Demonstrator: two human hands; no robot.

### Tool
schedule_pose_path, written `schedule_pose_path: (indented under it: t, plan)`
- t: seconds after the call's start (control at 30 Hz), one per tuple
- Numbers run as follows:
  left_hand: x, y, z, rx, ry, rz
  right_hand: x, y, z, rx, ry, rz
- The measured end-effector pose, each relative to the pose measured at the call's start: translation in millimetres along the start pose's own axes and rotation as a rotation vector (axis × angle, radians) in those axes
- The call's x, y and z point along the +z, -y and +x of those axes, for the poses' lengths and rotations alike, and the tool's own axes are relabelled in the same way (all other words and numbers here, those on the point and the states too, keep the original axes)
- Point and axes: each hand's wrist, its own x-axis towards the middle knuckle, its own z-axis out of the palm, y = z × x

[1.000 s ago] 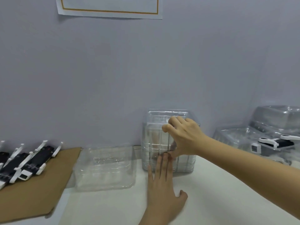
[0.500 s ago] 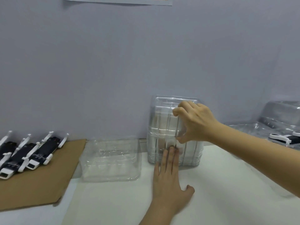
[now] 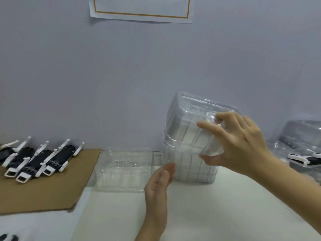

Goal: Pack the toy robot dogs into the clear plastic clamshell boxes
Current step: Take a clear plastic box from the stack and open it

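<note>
Grey wall backs the white tabletop (image 3: 217, 214). Near its back edge, the right hand (image 3: 243, 145) pinches the top box (image 3: 187, 122), which sits tilted on the stack (image 3: 191, 169). The left hand (image 3: 158, 183) hovers relaxed just beside the stack's base. Dogs (image 3: 43, 159) lie near the left edge. The step looks like freeing one box; next it likely needs steadying the stack and opening that box.

Clamshell boxes (image 3: 191, 146) — clear glossy plastic; cardboard sheet (image 3: 52, 185) — matt brown

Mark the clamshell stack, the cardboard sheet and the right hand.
clamshell stack (image 3: 191, 171): head view, lower front wall.
cardboard sheet (image 3: 52, 193): head view, bare near part.
right hand (image 3: 243, 145): head view, back of hand.
</note>
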Motion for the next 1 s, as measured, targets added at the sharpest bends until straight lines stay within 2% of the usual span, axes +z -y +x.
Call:
schedule_pose_path:
  t: [0.1, 0.2, 0.33, 0.53, 0.73, 0.83, 1.0]
  plan:
    - [-4.3, -39.1, -4.7, -0.073, 0.082, -0.246, -21.1, 21.0, -17.8, 0.095, -0.042, 0.064]
    - [-2.8, -67.2, -19.4, -0.043, 0.182, -0.221, -38.7, 45.2, -34.5, 0.276, -0.065, 0.166]
    - [3.6, -80.8, -36.2, -0.010, 0.325, -0.195, -54.3, 75.8, -54.8, 0.546, -0.013, 0.448]
    - [7.5, -81.9, -47.4, -0.052, 0.305, -0.160, -52.6, 106.0, -87.8, 0.847, 0.037, 0.748]
    - [9.7, -81.9, -50.7, -0.008, 0.161, 0.032, -47.1, 112.3, -91.0, 0.934, 0.026, 0.782]
    - [10.4, -82.4, -51.0, -0.009, 0.100, 0.037, -47.9, 112.2, -86.2, 0.939, 0.033, 0.728]
    - [17.2, -78.3, -58.5, -0.061, 0.218, 0.134, -50.4, 120.1, -84.8, 0.993, 0.029, 0.760]
